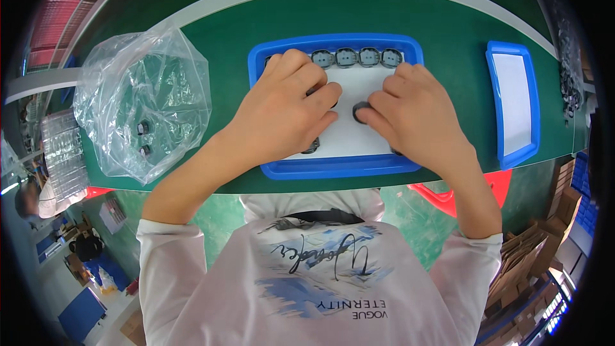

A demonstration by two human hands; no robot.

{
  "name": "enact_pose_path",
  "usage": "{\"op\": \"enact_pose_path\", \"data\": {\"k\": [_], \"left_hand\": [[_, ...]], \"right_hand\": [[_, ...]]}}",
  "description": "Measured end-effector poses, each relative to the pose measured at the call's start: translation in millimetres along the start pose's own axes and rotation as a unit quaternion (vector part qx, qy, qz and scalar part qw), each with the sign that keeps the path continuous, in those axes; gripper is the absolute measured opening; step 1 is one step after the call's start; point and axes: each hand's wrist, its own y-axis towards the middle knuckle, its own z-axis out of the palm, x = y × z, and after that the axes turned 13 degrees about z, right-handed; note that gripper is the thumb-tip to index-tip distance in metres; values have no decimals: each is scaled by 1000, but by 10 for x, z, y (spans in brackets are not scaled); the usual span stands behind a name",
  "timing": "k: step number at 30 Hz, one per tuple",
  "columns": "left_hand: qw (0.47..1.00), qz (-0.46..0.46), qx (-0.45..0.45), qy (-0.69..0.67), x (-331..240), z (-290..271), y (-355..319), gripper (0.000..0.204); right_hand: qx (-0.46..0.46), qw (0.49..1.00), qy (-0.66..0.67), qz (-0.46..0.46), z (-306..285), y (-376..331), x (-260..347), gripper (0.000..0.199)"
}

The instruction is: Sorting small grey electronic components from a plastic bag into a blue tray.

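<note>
A blue tray [346, 168] with a white liner [352, 147] lies in front of me. Along its far side runs a row of grey-black round plastic parts [346, 57]. My right hand [419, 115] is closed over the tray's right half, thumb and fingers pinching a dark round plastic part [360, 112]. Over the left half, my left hand [278, 106] is closed with curled fingers; dark bits show between them, but what they grip is mostly hidden. Another dark part [312, 147] lies below my left fingers, partly covered by the hand.
On the left of the green table [448, 38] lies a clear plastic bag [147, 102] with two small dark parts [143, 128] visible in it. A second blue tray [535, 109], white-lined, stands at the right. Beneath the table edge is a red stool [442, 198]; cardboard [522, 256] is stacked lower right.
</note>
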Motion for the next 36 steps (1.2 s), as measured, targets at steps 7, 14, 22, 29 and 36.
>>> {"op": "enact_pose_path", "data": {"k": [7, 14, 22, 29, 36], "left_hand": [[1000, 15, 20, 2, 26, 34, -20, 34], [998, -30, -25, -44, 4, -71, -49, 31], [998, -45, -38, -4, -12, -76, -260, 25], [999, -28, -31, 11, 3, -169, -262, 14], [1000, 1, -14, -2, 116, -259, -315, 18]], "right_hand": [[-39, 998, 9, 58, 0, 21, 41, 23], [14, 994, 91, 54, -52, -71, 58, 34], [-40, 997, 67, -18, 183, 209, 217, 31], [-16, 1000, 11, 9, 228, 176, 205, 30], [-61, 997, 36, 43, 173, 203, 230, 29]]}}
